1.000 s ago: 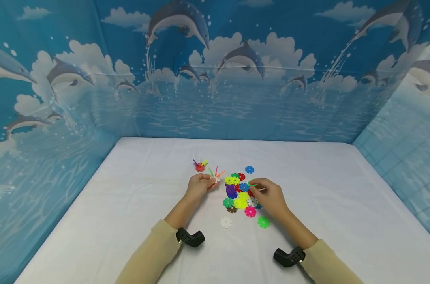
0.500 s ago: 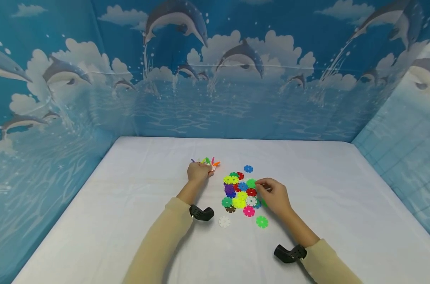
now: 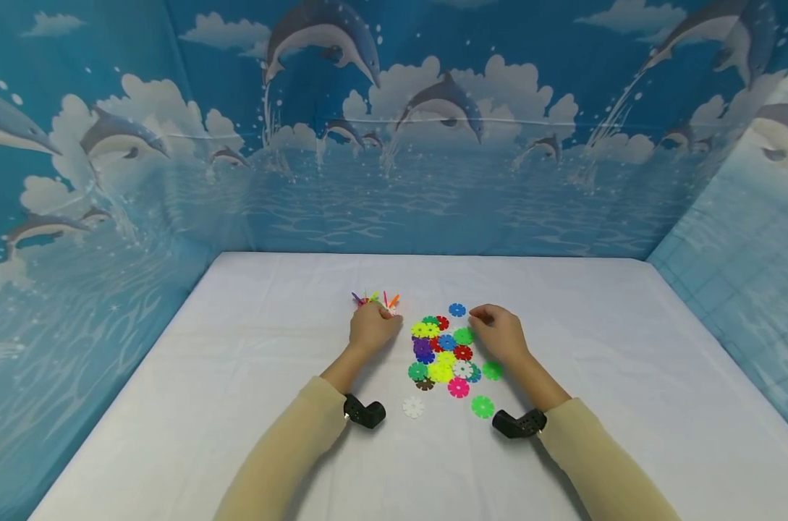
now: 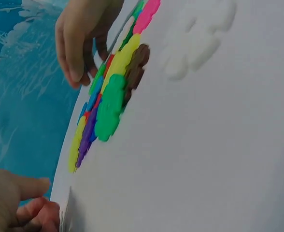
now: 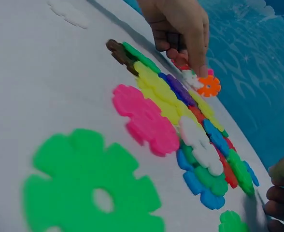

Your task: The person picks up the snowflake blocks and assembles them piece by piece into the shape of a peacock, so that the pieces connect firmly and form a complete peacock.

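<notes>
In the head view my left hand is beside a small assembly of slotted flower discs, with an orange disc standing on edge on its right. A second assembly, with a purple disc, is close on its left; my hand partly hides both. In the left wrist view the thumb and fingers are apart, with no disc visible between them. My right hand has loosely bent fingers and holds nothing visible. It is right of a blue disc, above a green disc.
Between the hands lies a spread of overlapping flower discs, among them yellow, purple and pink. Nearer me are a white disc and a green one. A dolphin-print curtain stands behind the white table.
My left hand carried its assembly up beside the other one, then drew back slightly. The right hand let go of a green disc in the spread and moved farther out, toward the blue disc.
</notes>
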A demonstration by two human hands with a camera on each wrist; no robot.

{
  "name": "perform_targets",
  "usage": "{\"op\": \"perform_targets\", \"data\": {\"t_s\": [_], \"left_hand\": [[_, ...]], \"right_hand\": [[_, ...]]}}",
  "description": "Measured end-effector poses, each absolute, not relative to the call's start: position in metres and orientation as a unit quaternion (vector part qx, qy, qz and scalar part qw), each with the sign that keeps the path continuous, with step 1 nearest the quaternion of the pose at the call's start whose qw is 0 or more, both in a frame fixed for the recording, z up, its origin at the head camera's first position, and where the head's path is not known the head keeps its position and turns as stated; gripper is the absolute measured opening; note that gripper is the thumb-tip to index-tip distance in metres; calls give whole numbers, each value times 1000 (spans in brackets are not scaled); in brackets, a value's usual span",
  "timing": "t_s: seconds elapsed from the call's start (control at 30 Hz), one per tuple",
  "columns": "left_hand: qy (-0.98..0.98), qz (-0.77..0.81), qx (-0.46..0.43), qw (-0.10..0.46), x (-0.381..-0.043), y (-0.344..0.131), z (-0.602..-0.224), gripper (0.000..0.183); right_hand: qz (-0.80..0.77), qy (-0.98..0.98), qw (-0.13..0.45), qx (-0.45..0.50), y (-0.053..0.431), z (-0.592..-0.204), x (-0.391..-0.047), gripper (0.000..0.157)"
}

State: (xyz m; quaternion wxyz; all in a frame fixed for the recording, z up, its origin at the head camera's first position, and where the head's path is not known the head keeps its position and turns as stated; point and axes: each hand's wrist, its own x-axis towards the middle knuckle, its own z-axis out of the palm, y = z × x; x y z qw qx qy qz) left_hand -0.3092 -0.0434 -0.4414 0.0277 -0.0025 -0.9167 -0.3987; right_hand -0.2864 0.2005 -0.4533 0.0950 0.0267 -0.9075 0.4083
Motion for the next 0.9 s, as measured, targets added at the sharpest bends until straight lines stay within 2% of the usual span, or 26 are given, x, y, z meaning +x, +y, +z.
{"op": "perform_targets", "data": {"t_s": [0.07,0.17,0.3,0.47,0.63,0.73,0.9], "left_hand": [[-917,-395,-55,19,-306,-36,-443,20],[-919,-381,-101,-9,-306,-27,-445,31],[-927,-356,-116,-23,-307,-21,-447,36],[-913,-393,-110,-23,-303,-21,-449,24],[-880,-463,-99,-27,-293,-25,-449,16],[-844,-525,-91,-61,-286,-30,-447,17],[-786,-596,-103,-129,-274,-40,-448,17]], "right_hand": [[393,-915,89,29,201,-453,-297,27],[367,-927,70,38,197,-453,-311,33],[324,-944,44,50,191,-450,-321,38],[332,-942,32,33,187,-446,-324,30],[411,-910,43,35,188,-445,-312,18],[445,-892,51,66,188,-447,-297,15],[505,-855,30,114,182,-450,-272,14]]}}
